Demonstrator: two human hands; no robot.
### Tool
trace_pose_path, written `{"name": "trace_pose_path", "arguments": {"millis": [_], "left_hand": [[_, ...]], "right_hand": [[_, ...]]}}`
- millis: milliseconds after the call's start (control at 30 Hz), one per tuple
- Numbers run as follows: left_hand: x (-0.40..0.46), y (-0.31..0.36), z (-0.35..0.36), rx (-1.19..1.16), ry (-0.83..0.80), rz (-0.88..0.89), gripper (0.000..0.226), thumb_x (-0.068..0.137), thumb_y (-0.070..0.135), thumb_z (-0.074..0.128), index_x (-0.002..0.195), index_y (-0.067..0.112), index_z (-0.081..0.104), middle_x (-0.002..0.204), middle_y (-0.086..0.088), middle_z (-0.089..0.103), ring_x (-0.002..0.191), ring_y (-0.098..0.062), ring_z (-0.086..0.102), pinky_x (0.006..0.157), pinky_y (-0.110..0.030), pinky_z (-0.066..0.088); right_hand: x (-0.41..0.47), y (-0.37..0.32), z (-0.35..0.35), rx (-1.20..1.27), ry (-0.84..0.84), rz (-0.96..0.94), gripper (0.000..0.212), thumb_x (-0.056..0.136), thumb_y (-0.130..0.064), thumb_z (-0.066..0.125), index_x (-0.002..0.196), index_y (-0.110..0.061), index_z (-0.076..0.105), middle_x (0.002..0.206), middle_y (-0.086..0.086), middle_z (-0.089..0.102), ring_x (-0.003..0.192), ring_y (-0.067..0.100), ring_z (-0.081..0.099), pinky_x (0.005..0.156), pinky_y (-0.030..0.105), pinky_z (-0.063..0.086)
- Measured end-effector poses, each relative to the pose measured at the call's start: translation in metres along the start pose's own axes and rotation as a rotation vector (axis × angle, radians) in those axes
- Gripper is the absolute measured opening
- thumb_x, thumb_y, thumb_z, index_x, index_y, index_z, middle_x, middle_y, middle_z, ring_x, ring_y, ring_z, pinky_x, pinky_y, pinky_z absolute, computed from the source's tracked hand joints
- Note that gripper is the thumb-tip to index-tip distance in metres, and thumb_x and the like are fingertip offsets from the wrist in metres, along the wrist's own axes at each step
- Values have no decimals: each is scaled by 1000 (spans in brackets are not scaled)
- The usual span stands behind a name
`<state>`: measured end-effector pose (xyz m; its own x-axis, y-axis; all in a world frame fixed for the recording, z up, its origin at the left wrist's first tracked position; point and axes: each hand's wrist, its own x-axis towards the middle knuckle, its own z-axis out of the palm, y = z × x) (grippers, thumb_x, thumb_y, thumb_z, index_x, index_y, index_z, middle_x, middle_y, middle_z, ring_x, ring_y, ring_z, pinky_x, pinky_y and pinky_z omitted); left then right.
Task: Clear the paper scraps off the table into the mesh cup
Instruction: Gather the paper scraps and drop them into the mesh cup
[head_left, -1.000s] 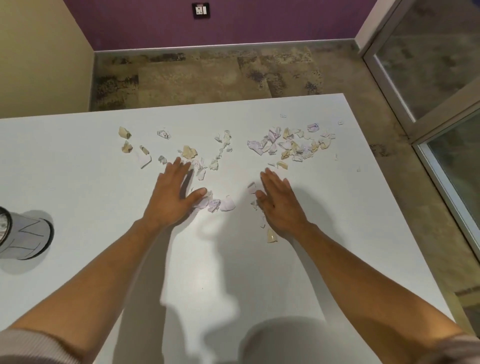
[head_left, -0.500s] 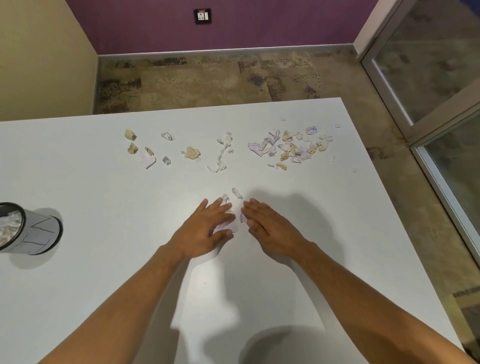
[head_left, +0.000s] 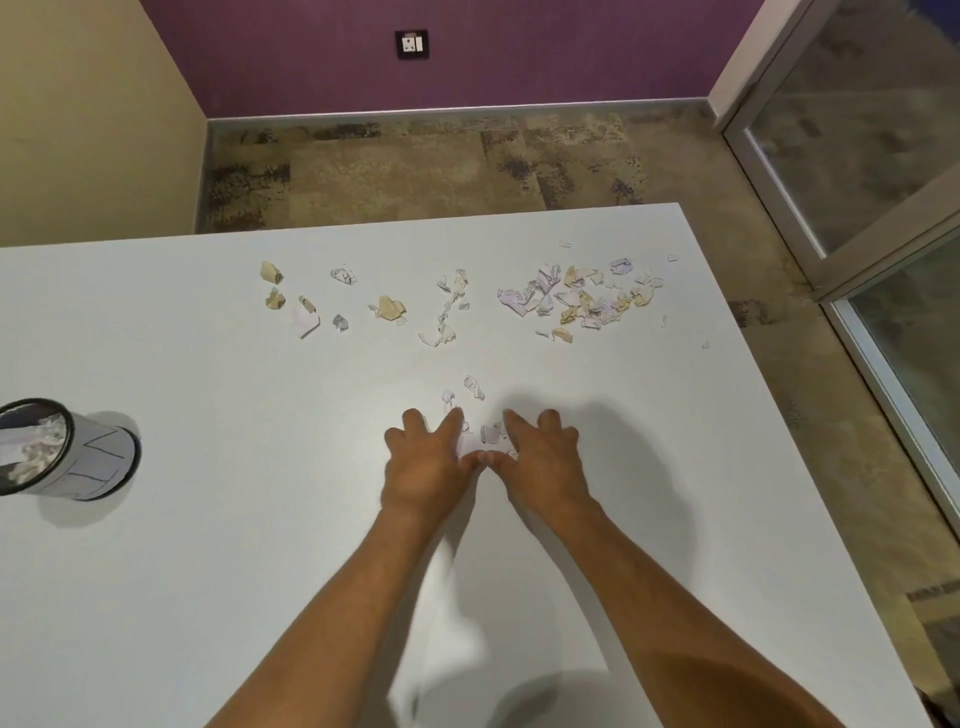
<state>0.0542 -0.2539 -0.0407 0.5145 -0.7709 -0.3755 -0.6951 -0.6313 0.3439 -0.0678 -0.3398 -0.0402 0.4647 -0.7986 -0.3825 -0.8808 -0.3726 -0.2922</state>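
Note:
On the white table (head_left: 208, 571), my left hand (head_left: 426, 467) and my right hand (head_left: 545, 467) sit side by side, thumbs touching. Their fingers arch and curl around a small pile of paper scraps (head_left: 480, 439) gathered between them. Two loose scraps (head_left: 474, 387) lie just beyond the fingertips. Farther back are a dense cluster of white, lilac and tan scraps (head_left: 576, 301) on the right, a thin trail (head_left: 447, 312) in the middle, and scattered pieces (head_left: 291, 306) on the left. The mesh cup (head_left: 78, 457) stands at the table's left edge of view, holding scraps.
The table's far edge runs just behind the scraps and its right edge slants down the right side, with patterned floor beyond. A glass door frame (head_left: 883, 208) stands at the right. A few tiny bits (head_left: 705, 344) lie near the right edge.
My hands swept scraps from the far rows toward me and came together. Their flat fingers have now arched up around the small pile.

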Motion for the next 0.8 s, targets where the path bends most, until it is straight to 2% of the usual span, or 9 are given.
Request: {"name": "trace_pose_path", "arguments": {"millis": [100,133,200,333,533,633,700,767,800], "left_hand": [[-1,12,5,116,60,27,35,96,43,53,126,25,48,116,-10,40,99,-30,43,64,-31,43],[-1,14,7,85,70,36,24,98,30,51,121,22,53,113,-9,42,97,-29,43,63,-30,42],[-1,14,11,29,76,63,22,99,15,42,113,18,59,111,-8,46,99,-27,44,67,-31,45],[-3,7,11,-44,98,106,24,99,8,41,106,11,63,113,-7,53,105,-25,46,78,-29,43],[-3,1,0,-26,53,133,18,85,-4,46,84,1,63,95,-10,59,90,-25,50,72,-38,47],[0,-4,-4,-169,60,99,20,77,-7,49,82,2,67,94,-9,64,87,-26,57,75,-37,50],[-1,-10,-9,-338,93,31,23,80,-7,55,88,4,74,96,-7,70,90,-24,63,81,-36,51],[-6,-18,-17,-502,143,-52,18,80,-4,62,84,6,77,89,-5,74,81,-18,66,77,-28,53],[-9,-22,-23,-579,171,-98,17,79,-3,65,79,8,77,82,-3,75,72,-10,66,69,-18,51]], "right_hand": [[1,-19,3,-127,19,-86,43,93,-26,57,135,-25,46,127,14,46,107,34,46,88,37,47],[-1,-23,6,-113,22,-118,39,93,-17,55,131,-20,49,126,15,46,107,35,47,86,38,47],[-5,-27,11,-91,30,-175,31,92,-5,49,122,-11,54,122,17,48,108,36,47,84,40,48],[-8,-20,18,-207,97,-276,23,91,0,53,111,-10,58,115,10,56,104,27,48,74,30,43],[-9,-20,10,-175,50,-256,17,85,4,57,82,-13,59,93,9,62,92,22,57,63,25,35],[-4,-18,7,140,63,-101,19,80,3,60,68,-10,59,74,9,63,72,24,59,59,24,39],[-5,-16,7,471,108,90,19,80,-4,63,63,-11,65,67,4,68,64,25,65,60,31,53],[-9,-18,5,755,87,242,13,77,-13,71,68,-22,74,67,-5,72,64,19,70,70,38,59],[-12,-20,4,896,48,287,11,74,-15,75,70,-25,76,69,-7,73,67,18,72,74,40,59]]}}
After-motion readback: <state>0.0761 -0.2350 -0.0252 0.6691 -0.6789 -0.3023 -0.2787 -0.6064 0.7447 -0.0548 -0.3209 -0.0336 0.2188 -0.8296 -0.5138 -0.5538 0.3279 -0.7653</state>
